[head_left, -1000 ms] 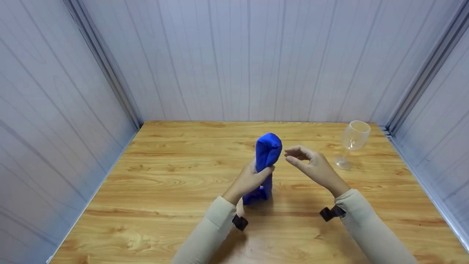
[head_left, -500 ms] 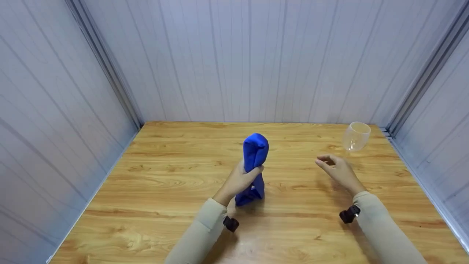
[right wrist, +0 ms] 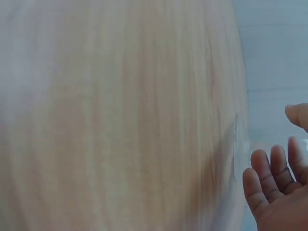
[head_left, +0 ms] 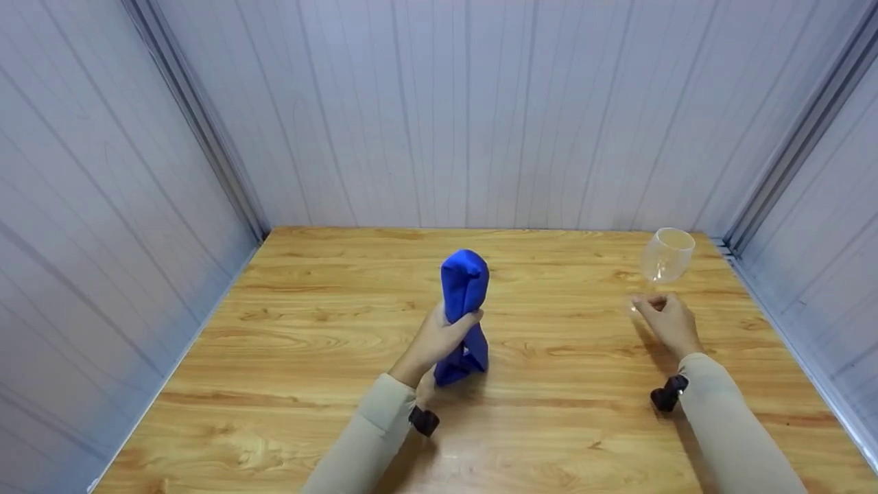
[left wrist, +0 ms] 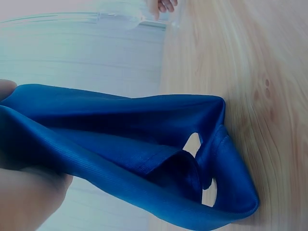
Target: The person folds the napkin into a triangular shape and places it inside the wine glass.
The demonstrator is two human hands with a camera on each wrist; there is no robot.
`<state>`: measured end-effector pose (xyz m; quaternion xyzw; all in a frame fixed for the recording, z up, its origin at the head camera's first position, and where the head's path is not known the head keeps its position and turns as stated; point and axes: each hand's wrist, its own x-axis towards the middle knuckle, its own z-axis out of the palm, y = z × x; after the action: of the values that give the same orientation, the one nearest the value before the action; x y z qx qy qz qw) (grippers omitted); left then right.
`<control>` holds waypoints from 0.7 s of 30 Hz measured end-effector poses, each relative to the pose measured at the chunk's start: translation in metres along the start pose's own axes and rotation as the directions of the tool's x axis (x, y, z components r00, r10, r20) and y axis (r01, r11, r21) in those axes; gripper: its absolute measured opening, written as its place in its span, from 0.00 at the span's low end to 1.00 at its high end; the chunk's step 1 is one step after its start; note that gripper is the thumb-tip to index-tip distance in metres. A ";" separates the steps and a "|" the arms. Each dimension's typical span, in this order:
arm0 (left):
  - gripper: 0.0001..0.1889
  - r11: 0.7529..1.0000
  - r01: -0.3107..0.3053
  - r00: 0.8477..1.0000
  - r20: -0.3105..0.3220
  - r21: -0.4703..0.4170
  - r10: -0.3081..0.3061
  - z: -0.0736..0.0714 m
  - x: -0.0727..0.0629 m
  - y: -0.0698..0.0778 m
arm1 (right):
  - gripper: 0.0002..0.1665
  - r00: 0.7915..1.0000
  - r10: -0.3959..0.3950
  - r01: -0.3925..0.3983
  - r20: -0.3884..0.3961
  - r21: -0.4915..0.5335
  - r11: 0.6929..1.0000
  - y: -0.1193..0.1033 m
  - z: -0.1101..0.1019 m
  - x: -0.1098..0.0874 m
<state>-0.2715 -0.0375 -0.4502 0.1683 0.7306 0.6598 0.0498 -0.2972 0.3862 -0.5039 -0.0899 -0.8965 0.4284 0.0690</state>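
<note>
My left hand (head_left: 433,337) grips a folded blue cloth (head_left: 464,281), held upright near the middle of the wooden table. In the left wrist view the cloth (left wrist: 120,130) makes a long loop with gaps at its lower folds, near the tabletop. My right hand (head_left: 671,322) is just in front of a clear wine glass (head_left: 667,257) at the right. That hand's fingers are loosely bent and apart in the right wrist view, close to the glass's foot (right wrist: 237,149). From the head, the hand covers part of the stem and foot.
A wooden tabletop (head_left: 309,329) stretches under both hands. Pale panelled walls (head_left: 425,116) close in the back and both sides. The glass stands near the back right corner.
My right hand has moved right, away from the cloth and up to the wine glass. The left hand has shifted slightly left with the cloth. The glass stays in place.
</note>
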 end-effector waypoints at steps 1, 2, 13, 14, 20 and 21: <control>0.31 1.000 0.000 1.000 -0.001 0.002 0.000 0.000 0.000 0.000 | 0.45 1.000 0.014 -0.013 -0.005 0.003 1.000 0.001 -0.001 0.001; 0.31 1.000 0.002 1.000 -0.003 0.002 -0.002 -0.001 0.000 -0.001 | 0.47 1.000 0.026 -0.026 -0.008 0.013 1.000 0.002 -0.003 0.002; 0.30 1.000 -0.015 1.000 0.000 0.005 0.015 -0.001 -0.001 0.000 | 0.54 0.998 0.055 -0.062 0.036 0.241 0.968 0.001 -0.004 0.016; 0.30 1.000 -0.014 1.000 0.001 0.007 0.014 -0.001 -0.001 0.000 | 0.55 0.998 0.053 -0.063 0.046 0.250 0.966 0.000 -0.003 0.016; 0.30 0.999 -0.022 1.000 -0.008 0.023 0.023 -0.001 -0.003 0.000 | 0.57 0.993 0.067 -0.098 0.101 0.344 0.934 -0.005 0.001 0.019; 0.31 0.999 -0.023 1.000 -0.010 0.026 0.023 -0.001 -0.003 0.000 | 0.58 0.992 0.070 -0.104 0.106 0.359 0.927 -0.005 0.002 0.020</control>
<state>-0.2688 -0.0397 -0.4502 0.1739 0.7375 0.6516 0.0361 -0.3174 0.3857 -0.5004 -0.0954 -0.7989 0.5933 0.0242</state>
